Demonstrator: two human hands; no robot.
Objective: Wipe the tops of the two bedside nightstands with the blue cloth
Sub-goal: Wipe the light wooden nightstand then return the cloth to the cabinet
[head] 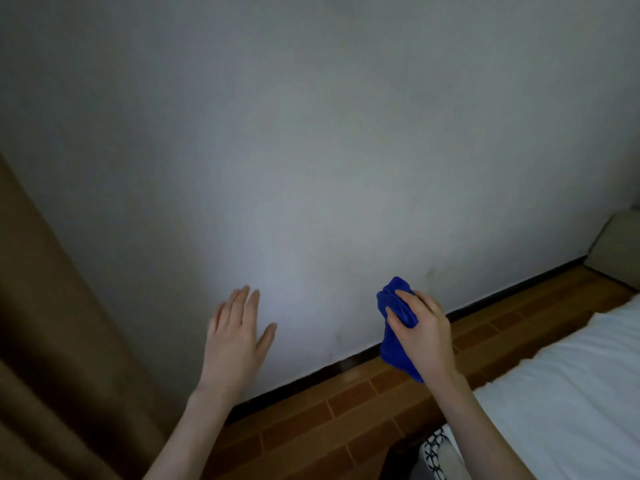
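A white bed (pixel 568 382) fills the lower right corner, with a brown tiled floor (pixel 346 410) beside it. 2 bare arms reach forward. The left hand (pixel 235 337) is empty, fingers spread flat, held up before a pale wall (pixel 311 133). The right hand (pixel 424 327) has its fingers curled tight around a bunched blue cloth (pixel 394 306), above the floor near the wall's dark skirting. A brown curtain (pixel 45 323) hangs along the left edge.

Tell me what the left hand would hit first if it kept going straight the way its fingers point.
Most likely the plain grey wall. The left hand is open, fingers aimed up at it, nothing between; the gap is unclear.
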